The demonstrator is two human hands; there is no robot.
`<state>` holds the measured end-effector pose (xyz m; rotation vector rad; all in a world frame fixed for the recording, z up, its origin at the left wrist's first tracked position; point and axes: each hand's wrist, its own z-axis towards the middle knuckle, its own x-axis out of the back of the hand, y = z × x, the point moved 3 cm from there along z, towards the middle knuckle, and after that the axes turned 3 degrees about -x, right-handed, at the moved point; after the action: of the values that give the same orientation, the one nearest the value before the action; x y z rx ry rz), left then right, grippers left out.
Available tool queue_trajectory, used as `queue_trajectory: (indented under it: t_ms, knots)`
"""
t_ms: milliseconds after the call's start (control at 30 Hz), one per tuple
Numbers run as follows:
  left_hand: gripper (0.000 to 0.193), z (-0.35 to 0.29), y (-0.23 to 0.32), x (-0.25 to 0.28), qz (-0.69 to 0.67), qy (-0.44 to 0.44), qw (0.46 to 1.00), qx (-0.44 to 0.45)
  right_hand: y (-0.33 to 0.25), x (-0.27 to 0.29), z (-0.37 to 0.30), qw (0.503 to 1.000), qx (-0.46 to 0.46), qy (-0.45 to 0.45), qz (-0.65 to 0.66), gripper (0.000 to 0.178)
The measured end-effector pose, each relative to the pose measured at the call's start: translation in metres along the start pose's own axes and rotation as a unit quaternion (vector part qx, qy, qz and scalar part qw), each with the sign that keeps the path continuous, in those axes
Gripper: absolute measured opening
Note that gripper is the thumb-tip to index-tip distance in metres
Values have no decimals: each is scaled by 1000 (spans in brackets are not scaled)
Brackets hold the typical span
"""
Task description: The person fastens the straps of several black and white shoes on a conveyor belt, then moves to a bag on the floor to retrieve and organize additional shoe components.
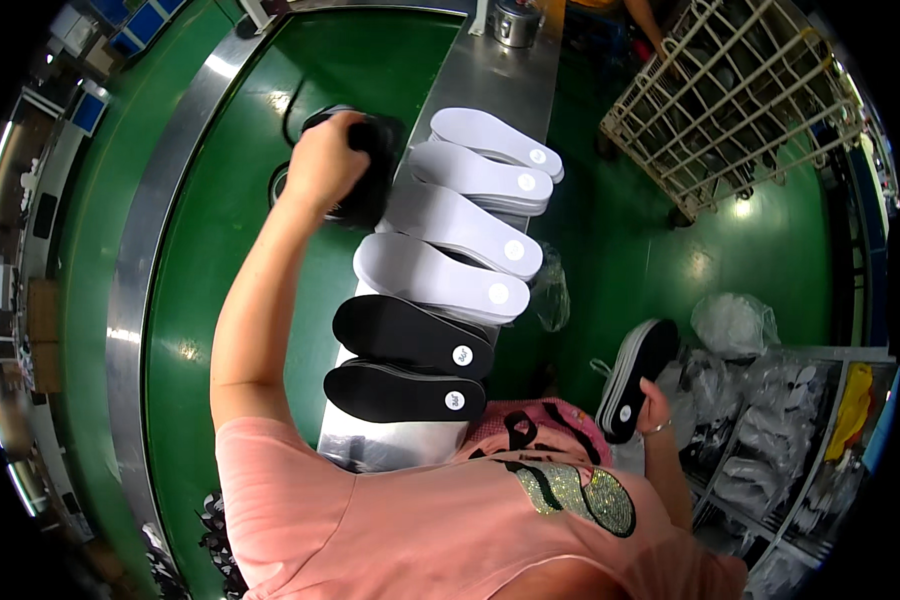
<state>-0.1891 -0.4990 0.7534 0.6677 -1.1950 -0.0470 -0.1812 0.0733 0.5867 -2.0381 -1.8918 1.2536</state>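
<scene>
Holding insoles (638, 375), right hand (654, 408) beyond bench edge (500, 75), floor (640, 265) ahead

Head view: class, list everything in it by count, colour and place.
Metal bench: one, silver, centre
Green surface: one, green, left
White insole stacks: four, white, on bench
Black insole stacks: two, black, on bench
Held insole stack: one, black, lower right
Blurred items: count unclear, black, on green surface
Pot: one, silver, bench's far end
Wire cart: one, off-white, upper right
Rack: one, grey, right
Clear bags: several, transparent, on rack
Yellow item: one, yellow, on rack
Fabric item: one, pink with black, bench's near end
Co-worker's arm: one, bare, top edge
Shirt: one, pink, bottom
Left hand: one, bare, at blurred items
Right hand: one, bare, holding that stack
</scene>
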Motion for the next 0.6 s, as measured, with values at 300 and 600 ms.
queue_trajectory:
  t_ms: [300, 600]
  knots:
    - [33, -47, 130, -113, 114, -230, 964, -63, -36, -33, 61, 996, -54, -76, 2, 49]
    - [32, -67, 210, -86, 216, 4, 976, -9, -80, -19, 135, 971, -62, -144, -179, 71]
